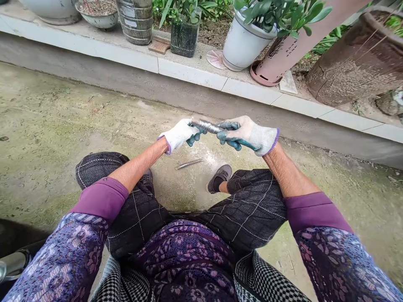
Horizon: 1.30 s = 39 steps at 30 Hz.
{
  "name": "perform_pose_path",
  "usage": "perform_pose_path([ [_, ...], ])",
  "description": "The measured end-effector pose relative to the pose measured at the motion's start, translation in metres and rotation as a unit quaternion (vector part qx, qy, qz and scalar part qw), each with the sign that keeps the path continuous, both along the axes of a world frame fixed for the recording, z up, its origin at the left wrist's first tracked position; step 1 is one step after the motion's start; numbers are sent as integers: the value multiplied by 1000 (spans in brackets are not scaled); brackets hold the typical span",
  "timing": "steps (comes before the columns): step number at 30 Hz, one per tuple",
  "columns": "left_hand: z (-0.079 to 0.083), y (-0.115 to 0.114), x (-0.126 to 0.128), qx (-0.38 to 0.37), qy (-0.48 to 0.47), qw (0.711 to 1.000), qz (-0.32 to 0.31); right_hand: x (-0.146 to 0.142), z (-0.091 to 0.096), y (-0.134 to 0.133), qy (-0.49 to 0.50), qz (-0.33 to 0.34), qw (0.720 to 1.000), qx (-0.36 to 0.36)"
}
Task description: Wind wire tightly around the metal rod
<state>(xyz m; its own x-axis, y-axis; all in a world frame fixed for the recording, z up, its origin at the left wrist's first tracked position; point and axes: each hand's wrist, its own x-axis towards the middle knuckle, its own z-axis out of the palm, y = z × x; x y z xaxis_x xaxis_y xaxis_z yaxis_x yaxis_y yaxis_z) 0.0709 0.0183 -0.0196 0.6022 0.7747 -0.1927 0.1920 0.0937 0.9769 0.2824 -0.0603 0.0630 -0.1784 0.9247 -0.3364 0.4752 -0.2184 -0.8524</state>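
Both hands wear white knit gloves with dark green coated palms and purple cuffs. Between them, out in front of my knees, is a short rod wrapped in shiny silver wire. My left hand is closed at its brownish left end, with the fingers curled under. My right hand grips its right end, hiding that end. On the concrete below lies a thin rod, silvery along part of its length, touched by neither hand. Pale powder is scattered on the ground beside it.
My shoes stand on either side of the lying rod. Beyond the hands runs a low tiled ledge bearing a white plant pot, a dark square planter and a large brown pot. Something metallic shows at lower left.
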Motion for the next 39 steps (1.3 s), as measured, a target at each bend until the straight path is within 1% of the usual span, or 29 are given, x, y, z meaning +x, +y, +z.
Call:
perform_pose_path([
  [3, 8, 1, 0, 35, 22, 999, -18, 6, 1, -5, -35, 68, 997, -28],
  [5, 12, 3, -1, 68, 43, 996, -31, 9, -3, -5, -73, 108, 991, -33],
  [7, 14, 3, -1, 93, 78, 992, -29, 11, -9, -3, -138, 138, 980, -26],
  [9, 15, 2, 0, 94, 112, 989, -27, 10, -16, 2, -231, 160, 960, -3],
  [11, 16, 0, 2, 86, 129, 988, -22, 7, -21, 8, -326, 165, 930, 28],
  [13, 18, -4, 4, 77, 125, 989, -7, 6, -24, 13, -392, 148, 906, 53],
  [15, 20, -7, 5, 58, 114, 992, 10, 7, -25, 18, -418, 110, 899, 70],
  [17, 22, -9, 4, 38, 96, 994, 21, 10, -24, 21, -412, 69, 904, 92],
  [19, 22, -10, 2, 27, 76, 997, 23, 13, -23, 22, -385, 42, 914, 119],
  [22, 16, -8, -2, 22, 46, 999, 14, 12, -22, 23, -340, 9, 929, 143],
  [25, 6, -6, -4, 13, 31, 999, 0, 9, -19, 22, -275, -49, 950, 137],
  [28, -1, -6, -4, -14, 36, 999, -12, 7, -12, 19, -173, -120, 971, 117],
  [29, -2, -5, -3, -23, 37, 999, -14, 7, -9, 17, -137, -132, 975, 111],
  [30, -3, -4, -3, -27, 38, 999, -13, 8, -6, 15, -104, -130, 981, 102],
  [32, -2, -1, -3, -21, 49, 999, 3, 9, -1, 9, -58, -88, 992, 67],
  [34, -1, 3, -3, 8, 64, 998, 15, 10, 1, 2, -47, -12, 999, 13],
  [37, 0, 5, -3, 67, 81, 994, -2, 11, -7, -4, -73, 110, 990, -46],
  [39, 0, 3, -2, 93, 106, 990, -25, 9, -17, -3, -126, 150, 979, -47],
])
